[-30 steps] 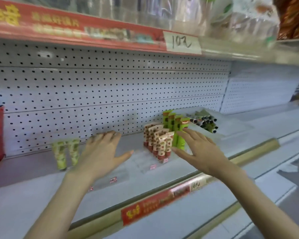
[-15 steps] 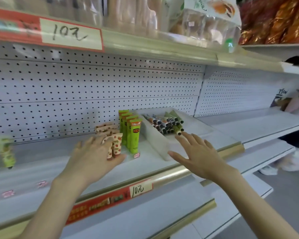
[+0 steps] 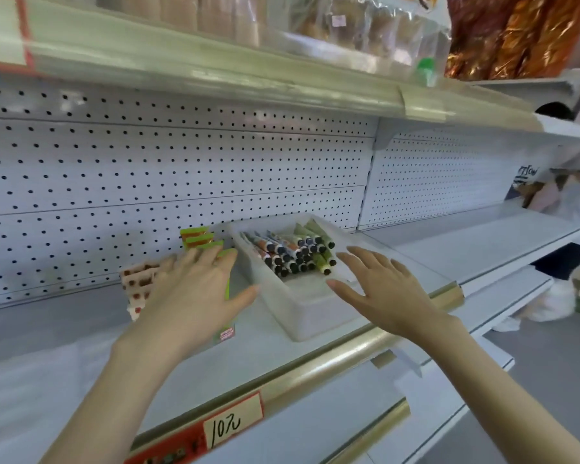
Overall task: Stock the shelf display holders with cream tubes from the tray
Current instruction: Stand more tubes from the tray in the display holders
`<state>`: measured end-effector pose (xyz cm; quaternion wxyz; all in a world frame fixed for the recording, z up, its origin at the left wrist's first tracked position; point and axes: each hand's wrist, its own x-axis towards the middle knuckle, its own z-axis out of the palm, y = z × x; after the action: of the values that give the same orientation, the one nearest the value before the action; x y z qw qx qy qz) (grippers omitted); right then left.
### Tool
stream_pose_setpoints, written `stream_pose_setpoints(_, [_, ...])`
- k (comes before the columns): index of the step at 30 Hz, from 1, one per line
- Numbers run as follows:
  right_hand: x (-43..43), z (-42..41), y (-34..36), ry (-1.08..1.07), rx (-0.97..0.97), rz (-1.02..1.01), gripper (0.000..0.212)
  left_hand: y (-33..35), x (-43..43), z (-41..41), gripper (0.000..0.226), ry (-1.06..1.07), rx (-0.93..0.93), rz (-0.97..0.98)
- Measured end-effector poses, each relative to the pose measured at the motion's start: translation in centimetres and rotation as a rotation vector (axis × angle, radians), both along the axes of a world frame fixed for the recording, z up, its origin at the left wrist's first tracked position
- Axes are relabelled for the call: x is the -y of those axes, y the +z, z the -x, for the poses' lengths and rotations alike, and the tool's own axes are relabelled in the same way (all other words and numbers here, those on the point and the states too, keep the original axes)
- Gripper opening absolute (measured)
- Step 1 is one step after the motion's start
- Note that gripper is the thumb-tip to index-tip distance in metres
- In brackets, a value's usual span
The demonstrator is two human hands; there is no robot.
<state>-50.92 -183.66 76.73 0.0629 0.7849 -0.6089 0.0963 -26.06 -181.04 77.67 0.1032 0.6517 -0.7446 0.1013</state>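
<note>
Clearly, "10元" is handwritten on the cream price tag. Black-capped cream tubes are heaped in the translucent plastic tray, flanked by the left hand and right hand, both spread and empty.

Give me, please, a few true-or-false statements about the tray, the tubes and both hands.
1. The tubes lie piled at the far end of the tray. True.
2. The right hand holds a tube. False: it is open and holds nothing.
3. Green tubes stand upright left of the tray. True.
4. The left hand is inside the tray. False: it is left of the tray, in front of the green tubes.
</note>
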Motion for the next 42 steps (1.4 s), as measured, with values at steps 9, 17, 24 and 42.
stream_pose_setpoints(9, [4.6,4.5,-0.6,-0.001,0.129,-0.015,0.064,1.0,4.3,3.0,0.074,0.050,0.010,-0.015])
stream_pose_setpoints(17, [11.1,9.0,-1.5,0.185,0.147,-0.025,0.064,0.9,7.9,9.1,0.071,0.125,-0.081,0.015])
stream_pose_setpoints(24, [17.4,10.8,-0.9,0.356,0.193,-0.071,0.054,-0.1,10.6,12.7,0.072,0.183,-0.200,-0.054])
stream_pose_setpoints(42, [29.4,0.9,-2.3,0.234,0.168,-0.316,0.013,-1.8,16.4,11.6,0.048,0.211,-0.214,-0.178])
